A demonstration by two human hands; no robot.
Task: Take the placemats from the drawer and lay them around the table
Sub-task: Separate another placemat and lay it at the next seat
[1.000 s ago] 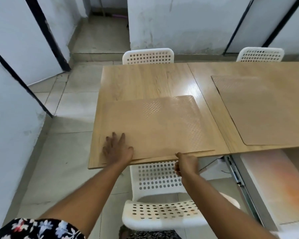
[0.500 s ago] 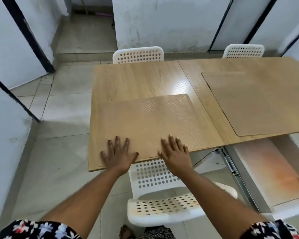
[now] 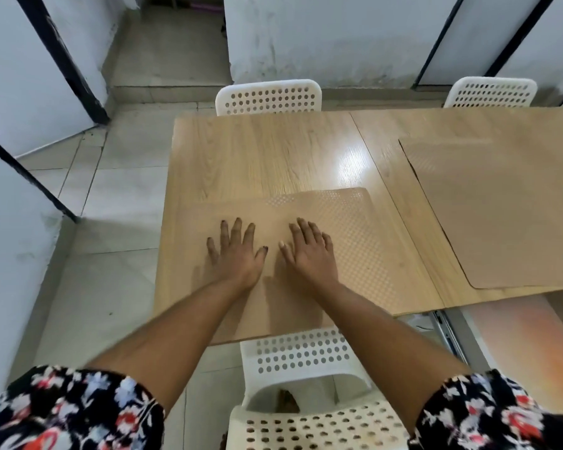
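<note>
A tan, dotted placemat (image 3: 348, 241) lies flat on the near left part of the wooden table (image 3: 260, 154). My left hand (image 3: 236, 251) and my right hand (image 3: 311, 251) rest palm down on the mat's middle, side by side, fingers spread, holding nothing. A second tan placemat (image 3: 501, 209) lies on the table's right section, away from both hands. Under the table edge at the lower right, the open drawer (image 3: 452, 332) shows a pale orange sheet (image 3: 540, 349) inside.
A white perforated chair (image 3: 306, 362) stands tucked in just below my arms. Two more white chairs (image 3: 268, 97) (image 3: 491, 92) stand at the far side. Tiled floor lies to the left, with white walls and black door frames beyond.
Both hands slid forward from the mat's near edge to its middle. A second ago my right hand pinched that edge; now it lies flat.
</note>
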